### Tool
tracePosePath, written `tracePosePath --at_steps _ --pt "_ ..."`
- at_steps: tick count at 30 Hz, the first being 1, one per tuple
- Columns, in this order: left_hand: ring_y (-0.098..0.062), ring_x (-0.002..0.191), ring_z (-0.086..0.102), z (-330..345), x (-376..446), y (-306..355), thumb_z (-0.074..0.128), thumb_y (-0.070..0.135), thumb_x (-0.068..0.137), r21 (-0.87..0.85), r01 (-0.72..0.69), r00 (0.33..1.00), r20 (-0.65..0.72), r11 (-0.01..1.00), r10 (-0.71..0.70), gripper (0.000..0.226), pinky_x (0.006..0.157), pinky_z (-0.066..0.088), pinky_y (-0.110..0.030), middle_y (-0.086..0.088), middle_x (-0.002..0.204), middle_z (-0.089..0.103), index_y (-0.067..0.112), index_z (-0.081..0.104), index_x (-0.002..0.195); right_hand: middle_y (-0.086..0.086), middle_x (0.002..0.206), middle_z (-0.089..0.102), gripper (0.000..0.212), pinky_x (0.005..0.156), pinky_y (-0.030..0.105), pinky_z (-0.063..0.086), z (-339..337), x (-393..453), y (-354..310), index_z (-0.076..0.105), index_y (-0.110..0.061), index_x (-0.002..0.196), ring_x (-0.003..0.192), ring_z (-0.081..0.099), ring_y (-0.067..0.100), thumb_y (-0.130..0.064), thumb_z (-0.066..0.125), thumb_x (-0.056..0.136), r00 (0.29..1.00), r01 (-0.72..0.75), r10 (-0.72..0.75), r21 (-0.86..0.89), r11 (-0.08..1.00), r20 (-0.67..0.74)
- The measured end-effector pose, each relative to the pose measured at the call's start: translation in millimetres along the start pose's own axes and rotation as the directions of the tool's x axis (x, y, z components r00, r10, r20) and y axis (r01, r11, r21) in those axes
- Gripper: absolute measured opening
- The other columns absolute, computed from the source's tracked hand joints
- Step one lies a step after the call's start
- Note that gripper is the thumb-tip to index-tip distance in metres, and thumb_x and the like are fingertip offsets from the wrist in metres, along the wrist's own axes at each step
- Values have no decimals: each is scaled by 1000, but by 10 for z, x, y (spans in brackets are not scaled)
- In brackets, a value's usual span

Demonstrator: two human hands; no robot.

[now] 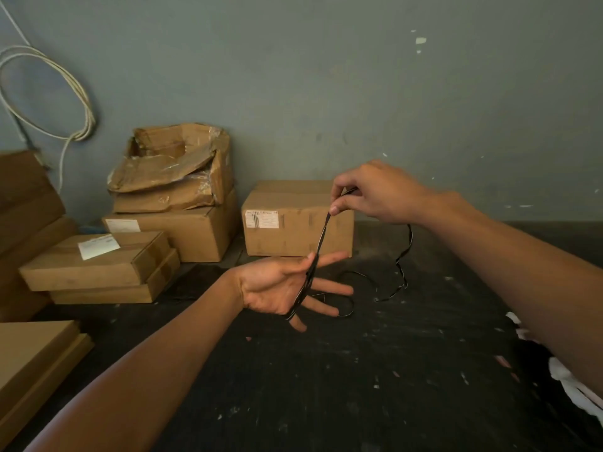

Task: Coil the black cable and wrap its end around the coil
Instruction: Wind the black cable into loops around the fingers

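A thin black cable (321,238) runs in several strands from my right hand down across my left palm. My left hand (284,287) is held palm up with fingers spread, and its thumb presses the strands against the palm. My right hand (372,194) is raised above it and pinches the top of the loops between thumb and fingers. The loose rest of the cable (403,256) hangs from under my right hand and lies in slack curls on the dark floor (326,370) beyond my left fingers.
Cardboard boxes stand against the grey wall: a single labelled box (297,220) straight ahead, a stack with a torn box (173,168) on top, and flat boxes (94,265) at left. A white cable coil (78,89) hangs on the wall. White cloth (567,376) lies at right.
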State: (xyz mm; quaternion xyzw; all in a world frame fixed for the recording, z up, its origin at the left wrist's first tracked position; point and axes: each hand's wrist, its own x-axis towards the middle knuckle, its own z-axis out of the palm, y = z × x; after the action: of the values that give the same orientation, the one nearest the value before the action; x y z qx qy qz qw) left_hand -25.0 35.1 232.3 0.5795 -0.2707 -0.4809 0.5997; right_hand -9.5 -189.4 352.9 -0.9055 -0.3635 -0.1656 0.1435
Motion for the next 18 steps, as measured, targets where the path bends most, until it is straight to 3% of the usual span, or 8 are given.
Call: tracePosePath --at_steps 3,7,11,15,18 --pt "-45 146 21 77 8 26 29 51 102 -48 -39 995 84 998 43 52 103 0 -83 -12 163 23 47 18 153 -3 76 69 12 62 33 42 73 -22 81 71 -25 88 70 59 17 -36 69 87 1000 -3 4 52 999 -22" --pt "-49 147 12 183 21 78 28 49 102 -98 -87 980 171 991 103 55 105 9 -78 -16 164 14 44 13 154 -10 82 68 14 67 32 43 216 -85 220 74 -22 95 75 61 8 -31 64 91 999 -36 38 177 984 -8" --pt "-51 147 8 253 31 123 28 48 103 -187 -155 963 189 970 190 53 105 12 -77 -16 164 15 44 17 154 -1 93 73 17 83 43 52 394 -171 294 73 -19 100 90 66 20 -27 59 94 996 -70 82 336 939 -23" --pt "-51 146 9 298 48 117 27 49 102 -215 -210 954 169 954 248 52 102 15 -78 -15 163 19 45 19 153 -11 92 69 19 86 32 51 603 -254 349 72 -18 102 94 64 10 -23 55 96 993 -59 96 435 898 -64" --pt "-52 145 9 297 50 127 25 49 101 -232 -245 948 146 941 283 54 101 15 -79 -15 163 17 44 16 154 -20 89 69 17 79 18 50 812 -359 357 70 -23 97 90 65 -2 -23 53 97 991 -96 131 514 853 -33"
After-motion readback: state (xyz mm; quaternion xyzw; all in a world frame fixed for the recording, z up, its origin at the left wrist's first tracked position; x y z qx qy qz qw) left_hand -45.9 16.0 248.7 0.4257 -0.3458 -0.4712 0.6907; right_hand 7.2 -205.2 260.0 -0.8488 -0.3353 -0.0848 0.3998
